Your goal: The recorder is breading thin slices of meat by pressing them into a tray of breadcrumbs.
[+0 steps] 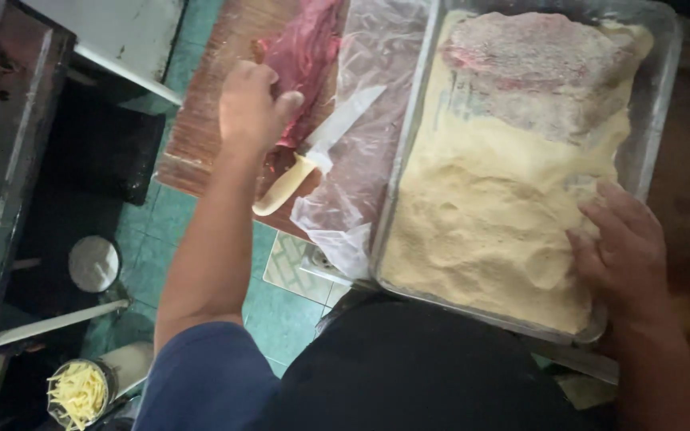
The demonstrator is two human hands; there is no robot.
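Our left hand [251,108] rests palm-down on the raw meat slice [301,60] that lies on the wooden cutting board [201,128]; the fingers [285,104] curl loosely over the near end of the meat, pressing rather than lifting, so we judge them as touching it and not closed around it. The slice runs long and narrow, stretching away from us beyond the fingertips. Just to the right of that hand lies a knife [321,148] with a pale handle, its blade pointing away and to the right, over a sheet of clear plastic wrap [361,160]; no hand holds it.

Our right hand [624,251] sits at the near right corner of the metal tray [409,144], fingers [600,215] spread and relaxed on the breadcrumbs [481,215], gripping nothing. At the far end of the tray a breaded meat piece [533,68] lies flat on the crumbs. The raw slice lies to the left of the tray, across the plastic, so the left hand is the nearer one to it by far.

Left of the board, lower down, we see a small tub of shredded cheese [79,391] and a round white lid [93,263] above a green tiled floor [281,315].
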